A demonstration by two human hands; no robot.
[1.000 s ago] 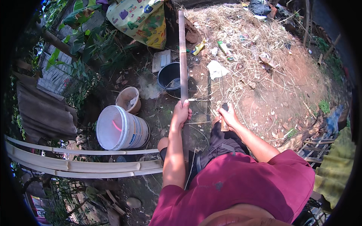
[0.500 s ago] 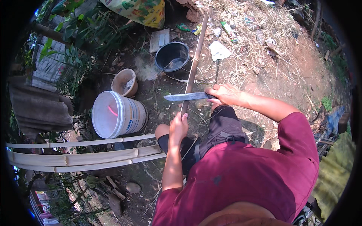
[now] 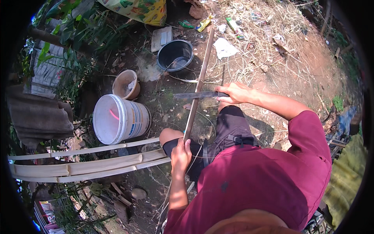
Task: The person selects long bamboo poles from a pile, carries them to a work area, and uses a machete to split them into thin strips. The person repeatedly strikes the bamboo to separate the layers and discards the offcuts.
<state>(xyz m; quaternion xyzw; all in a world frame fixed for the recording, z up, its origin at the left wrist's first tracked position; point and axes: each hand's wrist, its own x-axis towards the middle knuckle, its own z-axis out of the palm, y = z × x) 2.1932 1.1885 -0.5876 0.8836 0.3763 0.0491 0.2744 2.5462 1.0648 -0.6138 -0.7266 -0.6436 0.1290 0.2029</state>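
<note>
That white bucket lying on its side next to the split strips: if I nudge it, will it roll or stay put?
The white bucket lies on its side with its round wall on the dirt, so a sideways nudge would probably roll it. It tapers, so it would likely curve, not run straight. Its open mouth shows nothing inside, so it is probably light. The split bamboo strips close by may stop it on that side.

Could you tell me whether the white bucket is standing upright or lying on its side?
On its side: the white bucket lies on the dirt, its round open mouth facing sideways.
</note>
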